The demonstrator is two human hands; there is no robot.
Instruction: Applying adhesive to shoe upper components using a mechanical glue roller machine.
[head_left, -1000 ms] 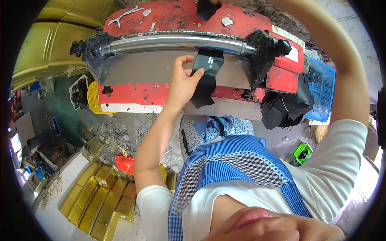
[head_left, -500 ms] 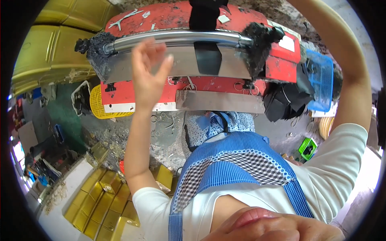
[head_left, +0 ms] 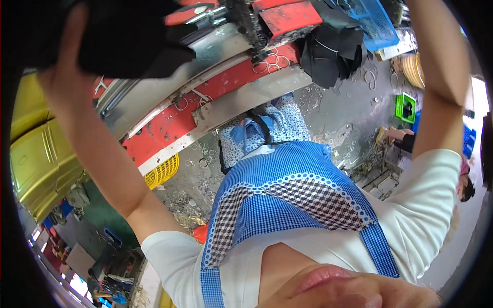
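A black sheet (head_left: 133,41) of flexible material fills the upper left, dark and partly cut off by the rim. My left hand (head_left: 67,72) is raised at its near edge, one digit lying across it and the other fingers hidden behind or lost in shadow; it appears to grip the sheet. Behind the sheet is a red bench (head_left: 167,128) with a shiny steel roller (head_left: 208,19) and a grey metal plate (head_left: 226,41). On my right, the bent forearm (head_left: 441,66) runs up past the top edge, so my right hand is out of sight.
Black sheets (head_left: 331,56) hang in a pile at the bench's right, by a blue basket (head_left: 377,25). A green crate (head_left: 405,108) and a yellow basket (head_left: 163,172) stand on the littered floor. Gold boxes (head_left: 36,164) line the left. Another person (head_left: 465,187) is at the far right.
The view has turned to the left. My left hand, empty with fingers spread over the roller before, has gone up and left to the black sheet. My right hand stays out of the picture.
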